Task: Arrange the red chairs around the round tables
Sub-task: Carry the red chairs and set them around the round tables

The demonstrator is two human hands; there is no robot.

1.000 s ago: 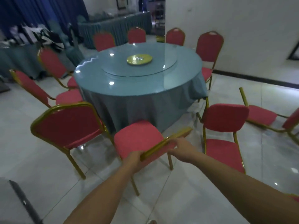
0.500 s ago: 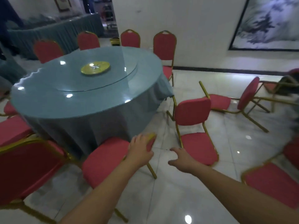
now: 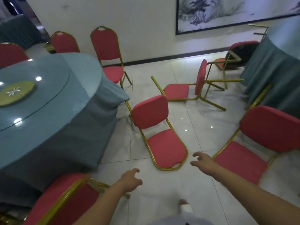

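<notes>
A round table (image 3: 48, 98) with a teal cloth and glass turntable fills the left. A red chair with a gold frame (image 3: 155, 132) lies tipped over on the floor beside it. Another tipped chair (image 3: 191, 88) lies farther back, and a third (image 3: 259, 137) lies at the right. My left hand (image 3: 129, 181) hovers empty with loose fingers above the floor, just right of an upright chair (image 3: 65, 200) at the table. My right hand (image 3: 203, 161) reaches forward, fingers spread, close to the nearest fallen chair's seat edge without touching it.
Upright red chairs (image 3: 107, 51) stand along the table's far side. A second teal-draped table (image 3: 276, 67) stands at the right with an overturned chair (image 3: 235, 57) beside it. A white wall with a framed painting (image 3: 227, 12) runs behind. My foot (image 3: 185, 208) shows below.
Both hands have let go of the chair now at lower left. The view has swung right, and my hands have moved toward the tipped chair on the floor.
</notes>
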